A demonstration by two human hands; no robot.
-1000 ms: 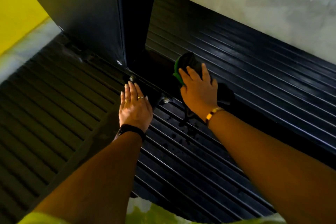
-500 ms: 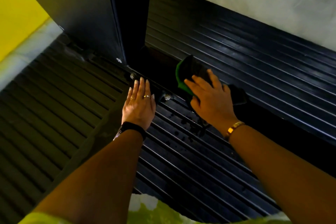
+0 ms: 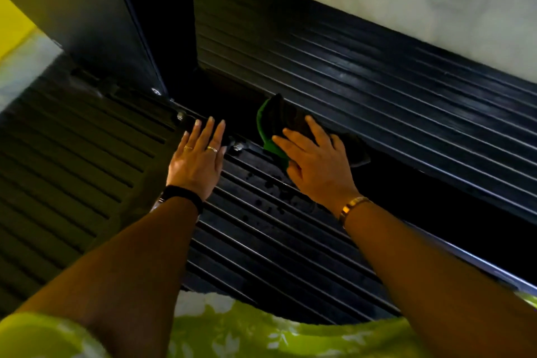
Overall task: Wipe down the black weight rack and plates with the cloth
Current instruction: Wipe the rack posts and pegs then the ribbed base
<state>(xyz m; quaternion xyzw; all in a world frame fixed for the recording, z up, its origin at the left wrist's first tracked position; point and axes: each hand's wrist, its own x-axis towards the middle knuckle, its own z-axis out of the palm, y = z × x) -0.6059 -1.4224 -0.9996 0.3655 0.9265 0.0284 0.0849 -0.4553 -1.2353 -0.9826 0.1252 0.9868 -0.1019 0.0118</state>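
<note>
The cloth (image 3: 276, 120) is pressed onto the ribbed base (image 3: 290, 241) by the right hand (image 3: 316, 167), whose fingers (image 3: 290, 146) are spread fairly straight over it rather than curled round it, just beside the foot of the rack (image 3: 116, 23). The left hand (image 3: 197, 161) is laid flat on the base, fingers straight and holding nothing, apart from the cloth, near a bolt (image 3: 237, 146).

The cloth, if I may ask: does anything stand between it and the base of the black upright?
Nothing visible does. The right hand presses the cloth on the ribbed black surface beside the black upright, only bare surface between them. The left hand lies flat to the side, by a bolt head.
</note>
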